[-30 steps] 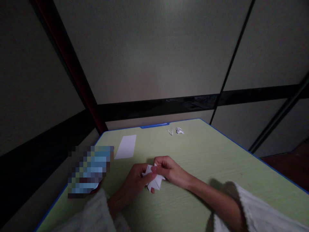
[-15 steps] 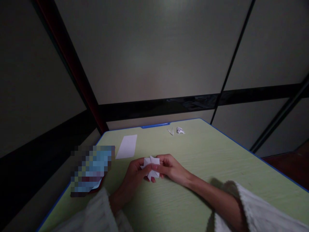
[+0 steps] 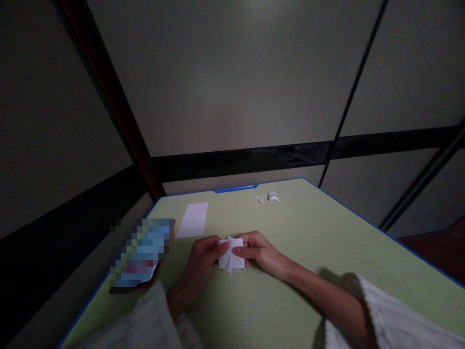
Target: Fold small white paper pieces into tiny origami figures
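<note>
A small white folded paper piece (image 3: 231, 258) with several pointed flaps is held between both hands just above the pale green table (image 3: 308, 252). My left hand (image 3: 199, 265) pinches its left edge, thumb on top. My right hand (image 3: 259, 251) pinches its right edge from the other side. Both wrists come out of white fuzzy sleeves at the bottom of the view.
A flat white paper sheet (image 3: 193, 219) lies at the table's far left. Two small folded paper figures (image 3: 268, 196) stand near the far edge. A blurred-out flat object (image 3: 140, 253) lies at the left edge. The table has a blue rim and stands against a dim wall.
The folded paper has been turned and lifted slightly in my fingers; both hands shifted a little away from me and closed in on its edges.
</note>
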A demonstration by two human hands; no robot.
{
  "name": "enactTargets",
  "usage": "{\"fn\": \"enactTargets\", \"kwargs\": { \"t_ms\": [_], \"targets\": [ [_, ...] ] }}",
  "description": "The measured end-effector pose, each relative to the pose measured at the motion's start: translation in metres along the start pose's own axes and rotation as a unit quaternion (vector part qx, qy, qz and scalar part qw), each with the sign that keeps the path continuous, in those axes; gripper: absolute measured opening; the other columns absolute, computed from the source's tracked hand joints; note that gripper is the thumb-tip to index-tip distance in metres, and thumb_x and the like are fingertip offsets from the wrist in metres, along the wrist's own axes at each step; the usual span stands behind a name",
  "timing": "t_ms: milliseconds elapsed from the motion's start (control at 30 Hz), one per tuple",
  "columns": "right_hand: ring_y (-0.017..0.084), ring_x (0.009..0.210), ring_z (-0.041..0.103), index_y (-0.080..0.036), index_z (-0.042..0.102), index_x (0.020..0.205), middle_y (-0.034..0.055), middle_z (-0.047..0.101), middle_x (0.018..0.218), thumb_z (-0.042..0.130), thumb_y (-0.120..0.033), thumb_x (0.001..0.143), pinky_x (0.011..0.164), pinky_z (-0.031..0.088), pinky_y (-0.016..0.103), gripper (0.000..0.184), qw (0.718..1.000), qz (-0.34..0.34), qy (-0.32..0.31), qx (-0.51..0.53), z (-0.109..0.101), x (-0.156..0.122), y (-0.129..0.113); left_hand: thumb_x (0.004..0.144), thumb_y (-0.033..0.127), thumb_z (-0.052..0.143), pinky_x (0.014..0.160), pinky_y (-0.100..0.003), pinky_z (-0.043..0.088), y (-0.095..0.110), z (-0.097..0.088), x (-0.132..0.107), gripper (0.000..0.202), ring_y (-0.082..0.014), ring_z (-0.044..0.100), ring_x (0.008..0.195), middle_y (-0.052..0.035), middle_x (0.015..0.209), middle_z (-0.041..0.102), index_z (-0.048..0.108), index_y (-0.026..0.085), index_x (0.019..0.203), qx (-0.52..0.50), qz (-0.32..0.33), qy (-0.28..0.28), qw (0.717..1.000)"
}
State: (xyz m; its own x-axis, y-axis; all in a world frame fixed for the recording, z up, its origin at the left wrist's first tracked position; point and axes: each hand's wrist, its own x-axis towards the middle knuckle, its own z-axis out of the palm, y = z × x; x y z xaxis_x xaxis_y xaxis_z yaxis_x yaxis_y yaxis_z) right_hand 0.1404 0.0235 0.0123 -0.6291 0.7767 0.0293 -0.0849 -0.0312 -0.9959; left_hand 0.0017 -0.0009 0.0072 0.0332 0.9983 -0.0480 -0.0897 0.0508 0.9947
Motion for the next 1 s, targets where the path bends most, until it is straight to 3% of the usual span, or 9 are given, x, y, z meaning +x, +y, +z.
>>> {"fn": "enactTargets", "kwargs": {
  "t_ms": [400,600,800,1000],
  "targets": [
    [0.005,0.037,0.036,-0.012,0.046,0.047,-0.0041,0.044,0.04,0.054,-0.029,0.059,0.04,0.023,0.019,0.023,1.0,-0.006,-0.006,0.007,-0.0002,0.0004,0.0021,0.059,0.029,0.057,0.041,-0.018,0.029,-0.0033,0.0004,0.0001,0.021,-0.0071,0.037,0.043,0.0047,0.044,0.042,0.05,0.013,0.048,-0.002,0.014,0.046,0.999],
    [0.005,0.038,0.036,-0.012,0.047,0.049,-0.0042,0.044,0.042,0.054,-0.029,0.061,0.04,0.023,0.019,0.022,1.0,-0.005,0.002,-0.004,0.0002,0.0006,0.0009,0.059,0.038,0.056,0.04,-0.019,0.031,-0.0009,0.0025,0.0007,0.028,-0.0078,0.04,0.04,0.0045,0.042,0.045,0.047,0.014,0.046,-0.012,0.016,0.06,0.998],
    [0.004,0.039,0.036,-0.012,0.046,0.052,-0.003,0.046,0.046,0.054,-0.032,0.062,0.039,0.024,0.018,0.024,1.0,-0.012,0.003,-0.02,0.0008,-0.0003,-0.0019,0.06,0.036,0.057,0.042,-0.021,0.035,0.001,0.0011,-0.0009,0.024,-0.0104,0.048,0.041,0.0016,0.045,0.055,0.056,0.013,0.057,0.015,0.002,-0.038,0.999],
    [0.002,0.038,0.033,-0.014,0.037,0.052,-0.0081,0.038,0.043,0.064,-0.033,0.053,0.038,0.022,0.016,0.033,0.999,-0.023,0.03,0.006,0.0,-0.0008,0.0008,0.058,0.033,0.06,0.042,-0.02,0.036,0.0011,0.0011,-0.0013,0.022,-0.01,0.049,0.042,0.0018,0.046,0.056,0.056,0.011,0.057,0.04,0.011,-0.024,0.999]
  ]
}}
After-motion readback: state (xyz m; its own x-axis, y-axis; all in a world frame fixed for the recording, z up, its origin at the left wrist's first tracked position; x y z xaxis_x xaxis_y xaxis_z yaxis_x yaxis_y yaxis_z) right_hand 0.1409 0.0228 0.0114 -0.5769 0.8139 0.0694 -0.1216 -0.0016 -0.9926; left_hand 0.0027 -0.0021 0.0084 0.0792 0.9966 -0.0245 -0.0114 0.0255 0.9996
